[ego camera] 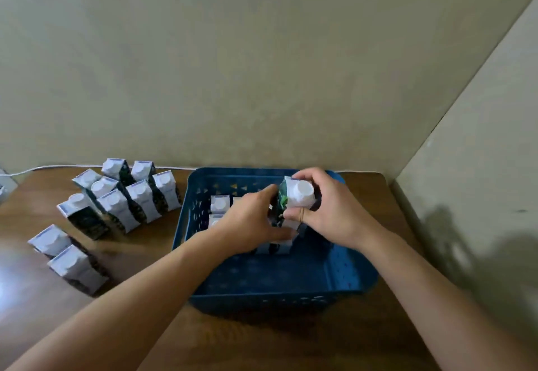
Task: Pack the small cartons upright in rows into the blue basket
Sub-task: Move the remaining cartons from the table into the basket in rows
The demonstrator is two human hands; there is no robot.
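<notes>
A blue perforated basket (270, 289) sits on the wooden table. Several small white-topped cartons with dark printed sides stand upright in its far half (219, 204). My right hand (329, 213) grips one carton (298, 194) by its top, above the basket's far right part. My left hand (250, 222) reaches into the basket, fingers against that carton's dark side and over the cartons below, partly hiding them. Whether the left hand grips anything is unclear.
Several more cartons stand in a cluster (128, 199) on the table left of the basket, two nearer me (67, 257). A white cable (58, 167) runs along the table's back edge. Beige walls close in behind and at the right.
</notes>
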